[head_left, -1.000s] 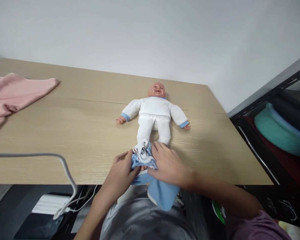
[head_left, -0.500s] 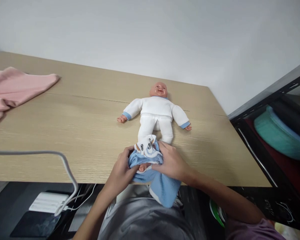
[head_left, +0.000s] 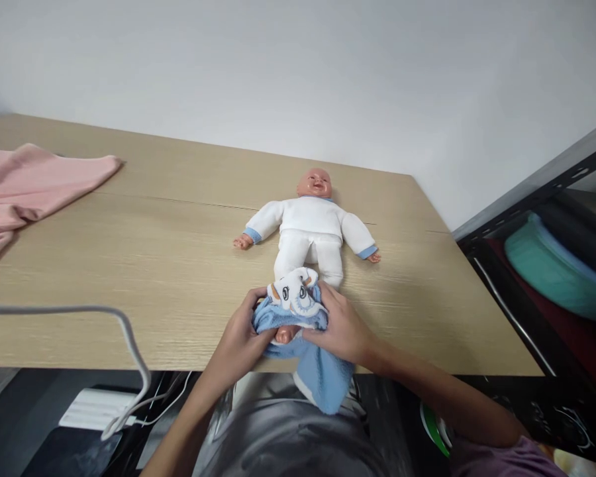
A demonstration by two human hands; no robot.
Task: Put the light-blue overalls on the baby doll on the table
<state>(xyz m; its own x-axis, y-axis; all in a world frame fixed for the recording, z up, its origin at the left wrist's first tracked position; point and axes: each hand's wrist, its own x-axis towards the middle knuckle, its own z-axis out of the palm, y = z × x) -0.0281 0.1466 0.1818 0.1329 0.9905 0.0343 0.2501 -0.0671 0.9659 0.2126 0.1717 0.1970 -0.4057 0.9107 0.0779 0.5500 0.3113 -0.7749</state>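
Note:
A baby doll (head_left: pixel 310 222) in a white top with blue cuffs lies on its back, its head toward the wall and its feet toward me. Blue fleecy doll trousers (head_left: pixel 325 374) with a white animal-face patch are bunched around one of its feet, and the toes show through the opening. My left hand (head_left: pixel 246 331) grips the left side of the bunched cloth, fingers behind and thumb in front. On the other side my right hand (head_left: pixel 345 324) pinches the cloth the same way. One trouser leg hangs over the table edge. The doll's other foot is hidden.
Pink cloth (head_left: pixel 40 189) lies at the left of the wooden table (head_left: pixel 179 265). A white cable (head_left: pixel 134 344) arches over the front left edge to a white power bank (head_left: pixel 94 407) below. At the right, a black rack (head_left: pixel 506 305) holds a teal basin (head_left: pixel 556 268).
Both hands keep hold of the trousers around the foot. The opening is spread slightly wider, with my right hand a little farther right. The view has shifted slightly.

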